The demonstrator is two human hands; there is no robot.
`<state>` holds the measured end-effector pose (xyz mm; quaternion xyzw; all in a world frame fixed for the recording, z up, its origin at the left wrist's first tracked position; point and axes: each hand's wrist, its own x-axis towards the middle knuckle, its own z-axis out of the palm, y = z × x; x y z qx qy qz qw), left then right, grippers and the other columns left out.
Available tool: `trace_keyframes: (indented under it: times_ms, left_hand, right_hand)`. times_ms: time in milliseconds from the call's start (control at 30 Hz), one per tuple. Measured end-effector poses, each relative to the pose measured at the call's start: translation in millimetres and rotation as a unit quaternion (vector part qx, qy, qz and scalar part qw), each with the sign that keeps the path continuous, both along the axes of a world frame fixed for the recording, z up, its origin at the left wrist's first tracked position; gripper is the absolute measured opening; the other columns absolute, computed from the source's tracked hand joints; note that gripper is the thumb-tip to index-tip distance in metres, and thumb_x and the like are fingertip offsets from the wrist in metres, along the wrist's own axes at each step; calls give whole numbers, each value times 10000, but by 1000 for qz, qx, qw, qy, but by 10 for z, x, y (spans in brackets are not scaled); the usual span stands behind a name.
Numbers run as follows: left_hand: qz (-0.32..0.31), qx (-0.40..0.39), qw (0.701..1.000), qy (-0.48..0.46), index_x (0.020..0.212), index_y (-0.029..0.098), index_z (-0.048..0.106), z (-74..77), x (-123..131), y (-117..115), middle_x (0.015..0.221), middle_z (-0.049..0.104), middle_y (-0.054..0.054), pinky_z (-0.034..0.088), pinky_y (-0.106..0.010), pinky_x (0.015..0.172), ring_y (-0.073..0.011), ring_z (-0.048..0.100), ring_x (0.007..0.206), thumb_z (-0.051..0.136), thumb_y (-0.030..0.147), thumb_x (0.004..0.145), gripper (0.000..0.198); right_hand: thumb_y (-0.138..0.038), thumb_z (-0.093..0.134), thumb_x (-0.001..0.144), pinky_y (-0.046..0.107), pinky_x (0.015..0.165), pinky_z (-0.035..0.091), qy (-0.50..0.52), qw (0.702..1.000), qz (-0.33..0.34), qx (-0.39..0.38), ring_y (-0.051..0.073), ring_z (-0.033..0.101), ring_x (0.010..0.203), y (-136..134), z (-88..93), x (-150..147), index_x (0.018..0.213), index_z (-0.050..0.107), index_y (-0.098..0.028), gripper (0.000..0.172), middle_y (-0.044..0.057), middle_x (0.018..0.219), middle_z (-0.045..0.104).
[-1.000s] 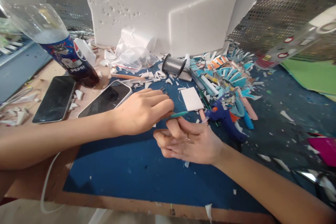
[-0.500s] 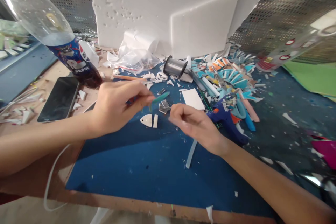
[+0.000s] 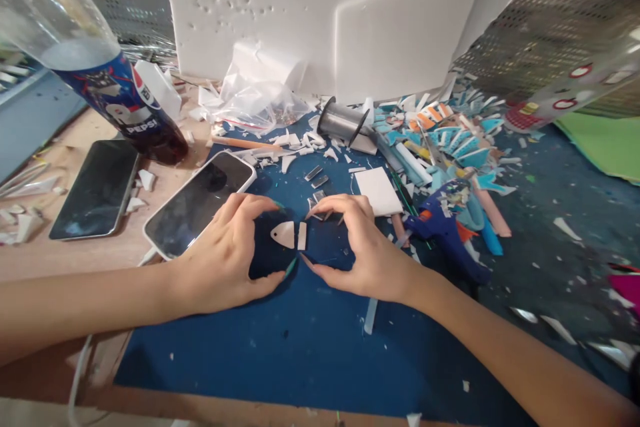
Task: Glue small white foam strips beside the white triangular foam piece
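A white fish-head-shaped foam piece (image 3: pixel 283 235) with a small dark hole lies flat on the blue mat (image 3: pixel 260 347). Just right of it, across a narrow gap, is a thin white rectangular strip (image 3: pixel 302 236). My left hand (image 3: pixel 227 257), with long green nails, curves around the head piece from the left, thumb and fingers apart. From the right, my right hand (image 3: pixel 367 250) arches round the strip, its thumb below and fingers above. Neither hand visibly holds anything. Small grey metallic pieces (image 3: pixel 319 181) lie beyond the right fingers, partly hidden.
A white-edged phone (image 3: pixel 200 203) lies behind my left hand, another phone (image 3: pixel 95 190) farther left by a Pepsi bottle (image 3: pixel 133 117). Behind are a wire spool (image 3: pixel 343 123) and a heap of foam scraps (image 3: pixel 450 137). A blue glue gun (image 3: pixel 445 227) lies right of my right hand.
Both hands have come down toward the mat and spread from closed finger poses into open curves around the white pieces. The phone behind my left hand is now uncovered. The view has shifted slightly.
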<state>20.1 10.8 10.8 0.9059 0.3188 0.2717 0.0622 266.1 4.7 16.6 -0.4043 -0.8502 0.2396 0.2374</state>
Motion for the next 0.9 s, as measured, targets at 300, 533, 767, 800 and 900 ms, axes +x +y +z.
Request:
trace_keyframes:
  times_ms: [300, 533, 767, 800, 900]
  left_hand:
    - [-16, -51, 998, -14, 1234, 64, 334, -25, -20, 11, 1106, 524, -186, 549, -459, 907, -298, 527, 1046, 601, 251, 889, 474]
    - [-18, -65, 998, -19, 1225, 76, 342, -15, -37, 9, 1106, 524, -185, 543, -470, 906, -304, 534, 1049, 592, 241, 889, 450]
    - [-22, -71, 997, -10, 1221, 77, 345, -4, -33, 10, 1107, 538, -190, 533, -468, 910, -306, 542, 1049, 592, 225, 889, 440]
    - [-22, -71, 997, -10, 1217, 78, 347, -2, -31, 11, 1104, 540, -189, 531, -465, 911, -304, 545, 1046, 592, 223, 889, 435]
    - [-20, -73, 997, -9, 1219, 84, 346, 2, -31, 12, 1105, 543, -184, 527, -460, 911, -302, 549, 1047, 587, 223, 889, 432]
  right_hand:
    - [-245, 679, 823, 409, 968, 431, -11, 1000, -2, -13, 271, 437, 1165, -3, -2, 17, 1228, 395, -248, 495, 81, 1209, 524]
    - [-251, 653, 845, 401, 958, 429, -12, 1000, 0, -4, 263, 440, 1155, 3, -8, 15, 1229, 389, -240, 466, 85, 1208, 525]
    - [-231, 660, 830, 433, 959, 435, -14, 1000, 5, -4, 281, 447, 1163, -8, -4, 13, 1229, 379, -255, 488, 90, 1211, 537]
    - [-230, 660, 830, 438, 956, 437, -14, 1000, 4, -5, 285, 450, 1163, -8, -2, 15, 1229, 380, -258, 489, 90, 1212, 538]
    - [-230, 661, 828, 449, 961, 436, -12, 1000, 1, 4, 288, 457, 1154, -5, 4, 22, 1228, 380, -261, 490, 90, 1200, 544]
